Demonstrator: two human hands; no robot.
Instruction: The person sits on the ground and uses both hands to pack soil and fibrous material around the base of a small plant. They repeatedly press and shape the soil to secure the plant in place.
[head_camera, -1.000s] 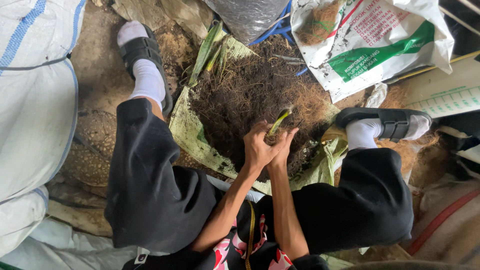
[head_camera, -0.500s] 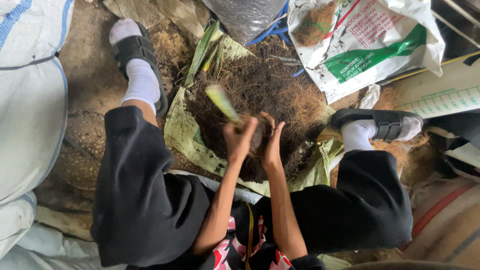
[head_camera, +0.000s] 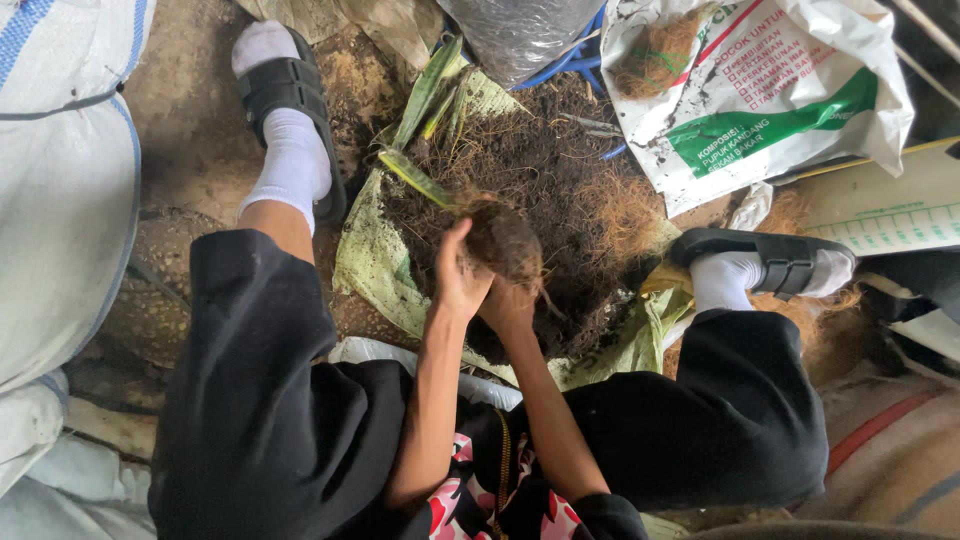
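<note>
A small plant with a brown fibrous root ball (head_camera: 503, 240) and a narrow green leaf (head_camera: 415, 178) is held between both my hands above a heap of dark soil (head_camera: 545, 170). My left hand (head_camera: 459, 274) cups the root ball from the left. My right hand (head_camera: 508, 305) supports it from below, its fingers partly hidden by roots. The soil lies on a spread green sack (head_camera: 365, 260) between my feet.
My feet in white socks and black sandals (head_camera: 290, 90) (head_camera: 765, 262) flank the heap. A white and green printed bag (head_camera: 770, 90) lies at top right, a grey sack (head_camera: 520, 35) at top, white sacks (head_camera: 60, 180) at left. More green leaves (head_camera: 430, 90) lie on the pile.
The plant has been tipped from upright to lying leftwards, its leaf now pointing up-left. My hands moved from the stem to cup the root ball, lifting it off the soil.
</note>
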